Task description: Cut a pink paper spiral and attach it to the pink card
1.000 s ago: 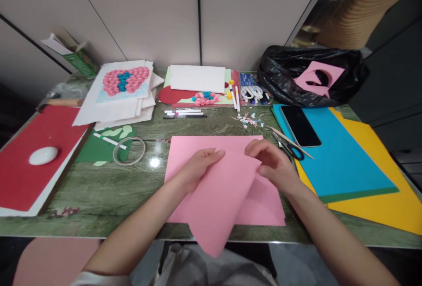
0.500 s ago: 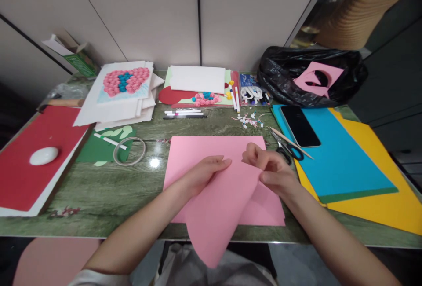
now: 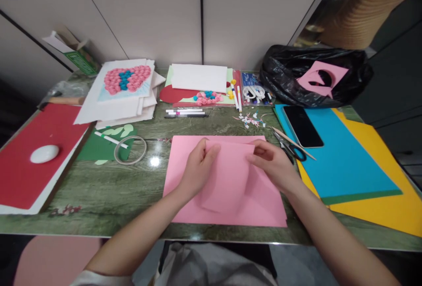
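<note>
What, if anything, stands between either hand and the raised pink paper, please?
Nothing visible does: the left hand and the right hand both hold the raised pink paper by its sides. The scissors lie beyond the right hand, not in between.

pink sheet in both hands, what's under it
Beneath the held pink sheet is larger pink paper, visible around it, on the green tabletop. The paper's middle is covered, so anything there cannot be seen.

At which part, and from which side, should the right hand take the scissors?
Best by the dark handles of the scissors, probably coming from the near right: the loops lie toward that side, while the blades point away and left.
</note>
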Tool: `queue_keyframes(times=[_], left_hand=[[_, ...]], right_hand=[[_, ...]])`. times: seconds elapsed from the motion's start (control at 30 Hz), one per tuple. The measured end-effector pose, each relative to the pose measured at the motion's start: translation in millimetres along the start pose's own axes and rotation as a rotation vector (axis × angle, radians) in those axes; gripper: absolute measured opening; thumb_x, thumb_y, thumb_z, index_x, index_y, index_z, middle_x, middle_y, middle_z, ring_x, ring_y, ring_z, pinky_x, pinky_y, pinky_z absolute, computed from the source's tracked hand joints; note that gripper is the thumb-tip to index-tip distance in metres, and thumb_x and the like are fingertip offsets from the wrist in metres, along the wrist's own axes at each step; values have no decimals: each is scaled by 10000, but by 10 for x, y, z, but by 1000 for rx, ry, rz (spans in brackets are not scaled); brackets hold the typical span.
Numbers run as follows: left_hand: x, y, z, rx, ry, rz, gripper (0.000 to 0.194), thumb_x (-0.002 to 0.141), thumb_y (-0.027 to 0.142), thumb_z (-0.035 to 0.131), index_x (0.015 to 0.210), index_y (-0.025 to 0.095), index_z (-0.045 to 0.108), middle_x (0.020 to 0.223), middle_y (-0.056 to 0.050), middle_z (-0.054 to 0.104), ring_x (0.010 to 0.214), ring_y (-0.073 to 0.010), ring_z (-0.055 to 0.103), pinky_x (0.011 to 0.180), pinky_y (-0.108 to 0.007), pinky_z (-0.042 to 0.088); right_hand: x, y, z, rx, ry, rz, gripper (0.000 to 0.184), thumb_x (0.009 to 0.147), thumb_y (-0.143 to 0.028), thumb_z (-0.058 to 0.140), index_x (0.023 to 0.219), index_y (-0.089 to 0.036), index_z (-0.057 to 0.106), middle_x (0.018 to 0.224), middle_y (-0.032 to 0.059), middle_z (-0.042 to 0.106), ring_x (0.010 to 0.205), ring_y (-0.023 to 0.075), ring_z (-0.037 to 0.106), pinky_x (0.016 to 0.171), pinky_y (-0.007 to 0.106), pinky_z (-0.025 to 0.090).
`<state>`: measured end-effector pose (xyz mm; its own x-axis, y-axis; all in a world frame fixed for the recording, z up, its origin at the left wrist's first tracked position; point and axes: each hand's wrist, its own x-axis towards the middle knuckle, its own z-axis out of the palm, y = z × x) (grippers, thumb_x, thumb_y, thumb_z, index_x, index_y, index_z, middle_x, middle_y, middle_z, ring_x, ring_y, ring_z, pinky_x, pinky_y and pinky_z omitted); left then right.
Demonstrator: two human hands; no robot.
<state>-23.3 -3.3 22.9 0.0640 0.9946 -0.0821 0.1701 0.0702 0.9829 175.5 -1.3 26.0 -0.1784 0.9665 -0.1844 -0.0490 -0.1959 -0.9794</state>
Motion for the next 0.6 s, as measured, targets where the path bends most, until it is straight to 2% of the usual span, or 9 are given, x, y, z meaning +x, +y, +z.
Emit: queue_keyframes(times=[0.1, 0.27, 0.4, 0.5, 0.6], left_hand=[[-42, 32, 11, 64, 27, 40, 298, 882, 388, 447, 675, 194, 354, 640, 46, 301, 600, -106, 303, 547, -241, 263], [-134, 97, 26, 68, 40, 60, 282, 882, 403, 442, 695, 207, 364, 608, 50, 302, 558, -110, 299, 526, -248, 248], [-168, 129, 24, 32, 48, 37, 272, 866, 403, 468, 691, 209, 393, 597, 46, 330, 565, -117, 324, 542, -253, 249], [-169, 135, 21, 3, 47, 15, 278, 858, 407, 478, 681, 207, 398, 595, 42, 342, 569, -119, 322, 543, -252, 243], [-167, 133, 18, -3, 25, 3, 291, 864, 415, 463, 679, 207, 379, 598, 44, 319, 561, -116, 302, 535, -250, 235]], right_hand=[[6, -2, 8, -94, 94, -18, 227, 629, -284, 760, 633, -192, 552, 620, -44, 513, 603, 97, 490, 587, 219, 402], [-31, -21, 0, -234, 160, -95, 238, 671, -327, 725, 602, -180, 551, 564, -39, 486, 523, 85, 436, 492, 215, 360], [-47, -1, -10, -256, 174, -125, 250, 676, -319, 730, 585, -178, 546, 543, -41, 466, 488, 77, 409, 451, 212, 330], [-42, 23, -20, -220, 164, -124, 219, 678, -316, 735, 619, -182, 571, 562, -36, 492, 495, 82, 434, 455, 212, 352], [-32, 57, -37, -116, 154, -141, 135, 727, -326, 696, 751, -205, 640, 663, -11, 579, 579, 110, 525, 521, 230, 426]])
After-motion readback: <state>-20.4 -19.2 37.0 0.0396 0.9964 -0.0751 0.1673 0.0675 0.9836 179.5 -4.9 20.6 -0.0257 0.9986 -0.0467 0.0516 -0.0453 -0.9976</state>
